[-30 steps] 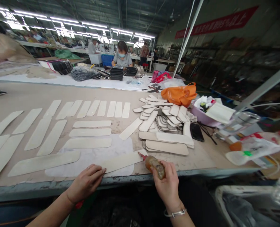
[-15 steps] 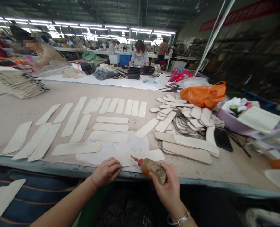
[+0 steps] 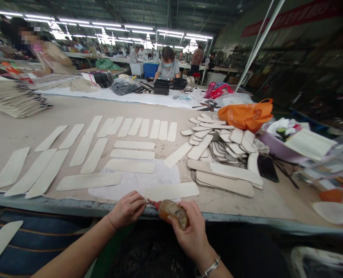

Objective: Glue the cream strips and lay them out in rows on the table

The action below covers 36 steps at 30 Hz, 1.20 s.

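Observation:
In my right hand (image 3: 190, 226) is a squeeze bottle (image 3: 173, 213) of amber liquid, probably glue, tilted so its red nozzle points left. The nozzle tip reaches the fingertips of my left hand (image 3: 129, 208). Those fingers are closed in a pinch at the table's front edge; what they grip is too small to make out. Just beyond both hands lies an off-white rounded strip (image 3: 173, 190), its left end close to my left fingers. It rests partly on a white sheet (image 3: 168, 173).
Similar strips (image 3: 89, 181) are laid out across the table (image 3: 189, 210). A heap of strips (image 3: 218, 148), a phone (image 3: 267, 168), an orange bag (image 3: 245, 115) and a purple basin (image 3: 278, 146) stand right. Stacked panels (image 3: 15, 96) sit far left. Co-workers sit beyond.
My right hand has moved left with the bottle, bringing its nozzle from above the strip to my left fingertips. My left hand stays pinched near the strip's end. The view has shifted slightly.

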Each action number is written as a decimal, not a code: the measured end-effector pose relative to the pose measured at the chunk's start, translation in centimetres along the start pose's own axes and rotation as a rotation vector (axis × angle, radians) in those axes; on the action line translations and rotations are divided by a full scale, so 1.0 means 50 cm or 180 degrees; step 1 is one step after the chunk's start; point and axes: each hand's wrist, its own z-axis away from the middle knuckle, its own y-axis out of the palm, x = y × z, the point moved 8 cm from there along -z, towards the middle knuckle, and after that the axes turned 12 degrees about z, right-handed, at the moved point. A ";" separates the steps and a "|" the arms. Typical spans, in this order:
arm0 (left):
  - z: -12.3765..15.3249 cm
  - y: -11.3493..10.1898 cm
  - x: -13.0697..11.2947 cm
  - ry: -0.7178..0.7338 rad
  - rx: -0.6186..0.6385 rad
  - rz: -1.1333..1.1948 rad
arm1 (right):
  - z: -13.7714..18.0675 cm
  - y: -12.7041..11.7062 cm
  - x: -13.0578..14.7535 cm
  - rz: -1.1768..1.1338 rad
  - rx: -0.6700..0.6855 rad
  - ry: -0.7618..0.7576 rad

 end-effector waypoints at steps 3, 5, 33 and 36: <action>0.000 0.000 -0.002 0.0068 -0.0026 -0.0003 | 0.009 -0.021 -0.024 0.0095 -0.0021 0.0156; 0.002 0.002 0.000 0.0106 -0.0037 0.0013 | 0.014 -0.048 -0.047 0.0212 -0.0154 0.0253; 0.002 0.010 0.010 -0.0070 0.0037 0.0088 | 0.014 -0.067 -0.061 0.0368 -0.0333 0.0116; 0.002 0.008 0.012 -0.0058 -0.0006 0.0108 | 0.021 -0.130 -0.107 0.0752 -0.0715 0.0323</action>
